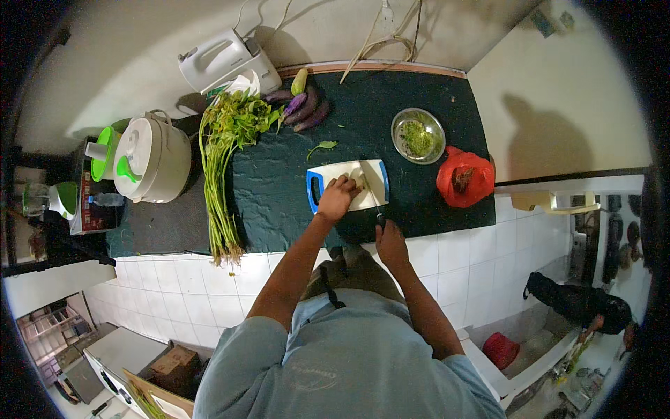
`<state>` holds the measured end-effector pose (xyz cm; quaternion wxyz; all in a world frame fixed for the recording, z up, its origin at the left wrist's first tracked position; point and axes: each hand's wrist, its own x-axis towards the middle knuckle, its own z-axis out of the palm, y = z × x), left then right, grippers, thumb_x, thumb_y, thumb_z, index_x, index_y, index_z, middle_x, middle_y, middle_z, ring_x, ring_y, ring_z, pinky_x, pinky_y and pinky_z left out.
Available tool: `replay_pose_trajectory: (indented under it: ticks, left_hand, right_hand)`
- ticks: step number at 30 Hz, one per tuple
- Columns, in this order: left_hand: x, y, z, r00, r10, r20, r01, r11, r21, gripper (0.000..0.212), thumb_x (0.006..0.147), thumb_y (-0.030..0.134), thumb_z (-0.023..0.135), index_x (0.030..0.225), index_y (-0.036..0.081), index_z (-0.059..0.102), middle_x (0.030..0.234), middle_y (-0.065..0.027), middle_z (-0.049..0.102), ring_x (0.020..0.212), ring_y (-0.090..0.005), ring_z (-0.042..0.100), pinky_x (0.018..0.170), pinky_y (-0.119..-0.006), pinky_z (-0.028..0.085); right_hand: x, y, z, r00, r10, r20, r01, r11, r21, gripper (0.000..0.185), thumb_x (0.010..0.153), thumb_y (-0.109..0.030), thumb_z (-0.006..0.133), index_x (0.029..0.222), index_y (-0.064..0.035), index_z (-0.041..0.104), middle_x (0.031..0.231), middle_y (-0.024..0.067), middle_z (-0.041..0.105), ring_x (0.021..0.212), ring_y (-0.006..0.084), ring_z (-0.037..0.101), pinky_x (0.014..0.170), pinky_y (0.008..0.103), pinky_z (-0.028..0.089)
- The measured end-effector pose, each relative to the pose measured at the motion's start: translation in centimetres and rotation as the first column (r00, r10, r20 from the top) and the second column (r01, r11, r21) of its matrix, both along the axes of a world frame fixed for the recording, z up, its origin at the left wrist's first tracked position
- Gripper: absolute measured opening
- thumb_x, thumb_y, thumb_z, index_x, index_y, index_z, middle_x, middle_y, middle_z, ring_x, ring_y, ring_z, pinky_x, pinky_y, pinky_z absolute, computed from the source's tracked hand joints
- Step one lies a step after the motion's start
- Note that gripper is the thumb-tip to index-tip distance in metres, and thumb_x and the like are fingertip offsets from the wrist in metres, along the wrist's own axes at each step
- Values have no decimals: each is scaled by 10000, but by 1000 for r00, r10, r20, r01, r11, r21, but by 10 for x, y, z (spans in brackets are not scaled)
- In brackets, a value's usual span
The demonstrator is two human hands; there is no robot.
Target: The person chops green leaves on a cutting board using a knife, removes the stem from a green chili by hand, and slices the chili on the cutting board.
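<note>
A white cutting board [328, 171] with blue ends lies on the dark green table cover before me. My left hand [336, 198] rests on it, fingers bent over a small pale-brown piece of food [360, 184] that they mostly hide. In my right hand [391, 245] is the black handle of a kitchen knife [371, 194]. Its blade slants across the board, just right of my left fingertips. Beyond the board is a loose green leaf [327, 144] on its stem. A steel bowl [396, 137] of chopped greens [417, 137] stands to the far right.
Right of the board sits a red plastic bag [480, 180]. A long bundle of leafy greens [217, 173], purple eggplants [310, 109] and a cucumber [299, 82] lie leftward. Behind are a stand mixer [225, 60] and rice cooker [170, 165]. Another person [586, 304] bends at lower right.
</note>
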<state>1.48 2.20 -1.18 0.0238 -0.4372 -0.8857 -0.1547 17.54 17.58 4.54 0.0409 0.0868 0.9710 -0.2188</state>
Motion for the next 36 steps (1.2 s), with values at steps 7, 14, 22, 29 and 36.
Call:
replay_pose_trajectory:
  ticks: [7,14,22,29,36]
  left_hand:
    - [-1,-3,-3,1000,8,-2,-8,998,59,318,801,175,553,1085,166,695,1106,-8,573,1133,-228,485,938,-369,420]
    - [5,1,5,1000,-4,-28,3,999,-52,344,826,173,531,1145,174,660,1133,-17,582,1158,-257,482,931,-392,441]
    - [7,7,9,996,5,-89,-6,1000,-9,348,800,156,547,1125,135,669,1149,3,574,1062,-220,503,867,-357,435]
    - [11,7,5,990,129,-50,-129,992,13,348,793,154,555,1116,177,684,1072,5,576,1024,-219,505,855,-358,441]
    - [10,10,10,990,137,-21,-136,991,15,326,794,156,549,1080,194,700,1045,1,584,1016,-216,511,845,-361,443]
  right_hand:
    - [-9,-22,3,992,-112,50,106,990,97,347,985,-276,436,1053,48,543,865,219,640,761,356,659,624,465,540]
    - [-17,-27,9,971,-147,191,145,989,28,264,982,-217,438,1036,42,450,844,255,632,761,431,648,671,505,530]
    - [0,-7,-33,993,-87,82,87,996,1,277,982,-229,449,1025,45,428,673,215,634,645,388,657,550,463,534]
    - [-39,-10,-8,994,37,-101,-14,977,213,249,923,-156,499,1026,71,495,626,127,621,571,273,663,477,383,530]
    - [-15,-18,-37,994,5,-106,28,952,304,337,956,-242,498,1065,77,494,567,94,607,517,263,648,455,379,526]
